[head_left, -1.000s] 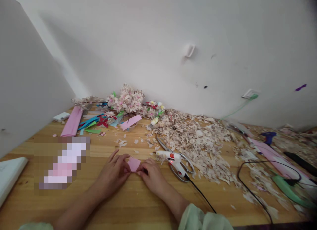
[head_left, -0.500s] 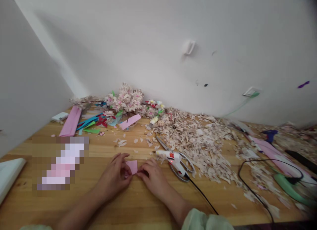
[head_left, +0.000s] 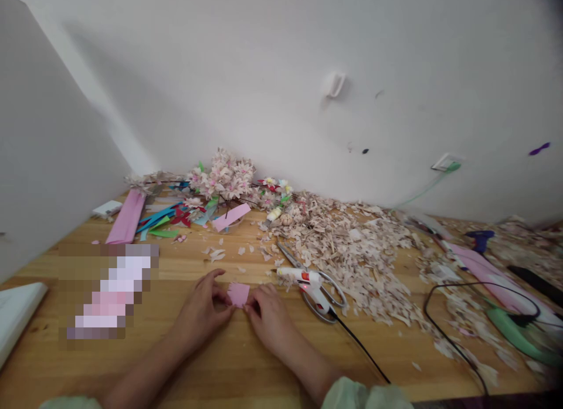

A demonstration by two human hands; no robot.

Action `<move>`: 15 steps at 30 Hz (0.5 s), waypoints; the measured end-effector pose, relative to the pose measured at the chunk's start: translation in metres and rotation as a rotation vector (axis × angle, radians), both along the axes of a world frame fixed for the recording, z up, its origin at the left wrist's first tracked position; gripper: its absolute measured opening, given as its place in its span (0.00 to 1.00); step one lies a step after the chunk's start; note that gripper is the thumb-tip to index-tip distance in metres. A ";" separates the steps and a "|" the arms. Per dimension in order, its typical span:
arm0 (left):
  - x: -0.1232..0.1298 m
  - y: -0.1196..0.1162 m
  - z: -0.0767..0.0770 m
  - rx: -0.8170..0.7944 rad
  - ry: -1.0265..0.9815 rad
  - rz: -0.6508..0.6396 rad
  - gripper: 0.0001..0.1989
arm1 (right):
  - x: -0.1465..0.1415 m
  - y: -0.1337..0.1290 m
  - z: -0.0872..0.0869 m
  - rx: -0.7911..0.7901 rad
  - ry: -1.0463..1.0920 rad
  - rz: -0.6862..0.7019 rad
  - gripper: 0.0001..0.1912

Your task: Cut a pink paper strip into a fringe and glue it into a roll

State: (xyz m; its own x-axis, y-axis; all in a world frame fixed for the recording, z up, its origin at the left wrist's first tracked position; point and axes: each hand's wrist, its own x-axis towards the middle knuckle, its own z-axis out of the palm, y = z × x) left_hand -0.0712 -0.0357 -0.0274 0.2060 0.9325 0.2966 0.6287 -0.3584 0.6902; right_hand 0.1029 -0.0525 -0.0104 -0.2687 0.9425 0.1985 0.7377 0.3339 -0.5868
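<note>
A small piece of pink paper [head_left: 239, 295] is held between my two hands, low over the wooden table. Its left edge looks cut into a fringe. My left hand [head_left: 203, 306] pinches it at the lower left, thumb and index finger together. On the other side, my right hand [head_left: 271, 316] grips the lower right edge between thumb and fingers. Just right of my right hand lies a white glue gun [head_left: 313, 283] with a small red light showing. It rests across a pair of scissors [head_left: 288, 255], whose blades point up and left.
Paper scraps [head_left: 352, 250] are heaped along the wall to the right. Paper flowers [head_left: 229, 174] stand at the back, near blue strips [head_left: 160, 216] and a folded pink sheet [head_left: 126, 216]. A black cord [head_left: 360, 347] crosses the table. A blue glue gun [head_left: 480, 240] lies far right.
The pink paper has shifted slightly right and turned, so its fringed left edge now shows. My left fingers have moved back to its lower left; my right hand has barely moved.
</note>
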 end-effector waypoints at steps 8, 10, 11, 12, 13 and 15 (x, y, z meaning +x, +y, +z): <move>0.005 0.002 0.002 0.117 0.085 0.074 0.25 | -0.003 -0.004 0.007 0.020 -0.121 -0.070 0.07; 0.002 0.001 0.003 0.158 0.109 0.089 0.25 | -0.002 -0.004 0.007 0.022 -0.108 -0.087 0.08; 0.000 0.000 0.004 0.199 0.130 0.087 0.24 | -0.001 -0.004 0.007 0.022 -0.102 -0.097 0.09; -0.002 -0.002 0.006 0.251 0.159 0.075 0.23 | 0.000 -0.003 0.007 0.022 -0.100 -0.110 0.09; -0.003 -0.004 0.007 0.308 0.196 0.042 0.23 | 0.000 -0.003 0.006 0.023 -0.101 -0.124 0.10; -0.005 -0.011 0.011 0.413 0.282 -0.073 0.22 | 0.002 -0.002 0.005 0.026 -0.111 -0.145 0.10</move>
State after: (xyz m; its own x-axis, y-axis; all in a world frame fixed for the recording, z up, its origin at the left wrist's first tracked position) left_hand -0.0766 -0.0466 -0.0161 0.3914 0.7291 0.5614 0.7336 -0.6155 0.2880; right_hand 0.1046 -0.0545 -0.0054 -0.1520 0.9679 0.2003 0.8387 0.2335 -0.4919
